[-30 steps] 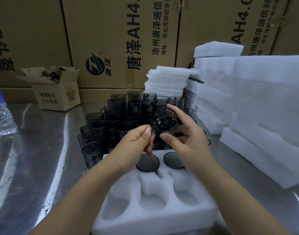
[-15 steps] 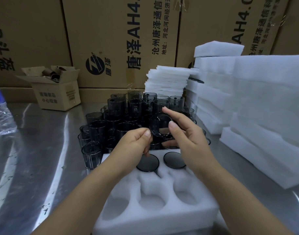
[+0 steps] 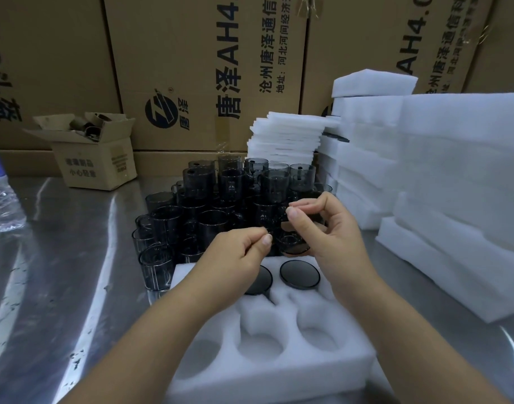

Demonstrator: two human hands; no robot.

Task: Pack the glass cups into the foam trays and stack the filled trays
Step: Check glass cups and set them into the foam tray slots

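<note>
My right hand [image 3: 333, 243] holds a dark smoked glass cup [image 3: 293, 243] just above the far edge of the white foam tray [image 3: 267, 365]. My left hand [image 3: 235, 258] pinches the cup's left side with thumb and fingers. Two cups, bottom up, [image 3: 299, 274] [image 3: 260, 281] fill the far row of the tray, the left one partly hidden by my left hand. The three near pockets hold nothing. Several more dark cups [image 3: 220, 196] stand stacked in a cluster right behind the tray.
Stacks of white foam trays [image 3: 454, 199] rise at the right, thin foam sheets [image 3: 285, 138] behind the cups. A small open carton [image 3: 95, 158] and a plastic bottle [image 3: 2, 196] stand at the left on the steel table [image 3: 60, 272]. Large cardboard boxes [image 3: 206, 68] wall the back.
The cup, held up and tilted toward me a second ago, has come down toward the tray's far row. Both hands moved down with it.
</note>
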